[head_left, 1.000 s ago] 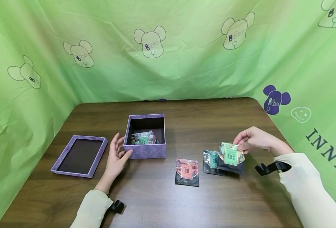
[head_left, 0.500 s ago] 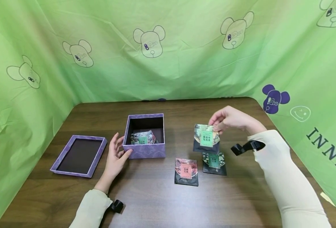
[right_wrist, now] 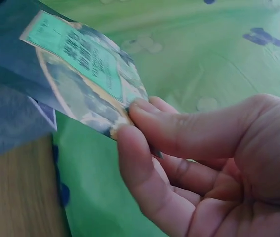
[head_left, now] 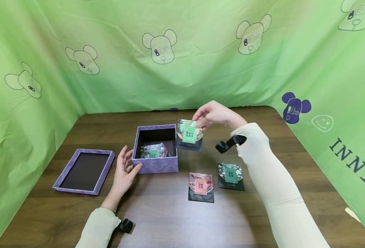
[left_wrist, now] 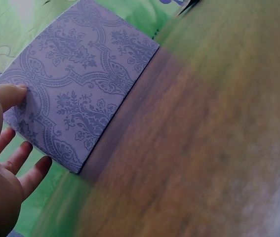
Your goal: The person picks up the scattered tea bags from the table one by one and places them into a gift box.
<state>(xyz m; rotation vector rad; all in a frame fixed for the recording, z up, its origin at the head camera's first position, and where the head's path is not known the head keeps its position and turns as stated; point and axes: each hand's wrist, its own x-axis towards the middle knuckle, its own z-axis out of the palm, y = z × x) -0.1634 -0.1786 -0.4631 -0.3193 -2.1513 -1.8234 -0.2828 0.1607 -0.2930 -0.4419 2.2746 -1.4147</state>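
My right hand (head_left: 215,113) pinches the top corner of a tea sachet (head_left: 188,136) with a green label, thumb and fingertips on its edge. The sachet hangs above the table, overlapping the right rim of the purple box (head_left: 157,166) in the head view. My left hand (head_left: 123,174) rests at the box's front left corner. In the left wrist view its thumb (left_wrist: 14,95) lies on the patterned front wall, the other fingers loosely spread by the side. Inside the open box lie several more tea sachets (head_left: 154,151), partly hidden by the front wall.
A tea sachet with a red label (head_left: 201,187) and one with a dark green label (head_left: 231,176) lie flat on the wooden table (head_left: 164,220). The purple box lid (head_left: 84,170) lies inside up at the left. A green printed curtain (head_left: 188,82) surrounds the table.
My right hand has lifted the green-labelled tea sachet off the dark green one and carried it left to the box. The left hand has stayed at the box.
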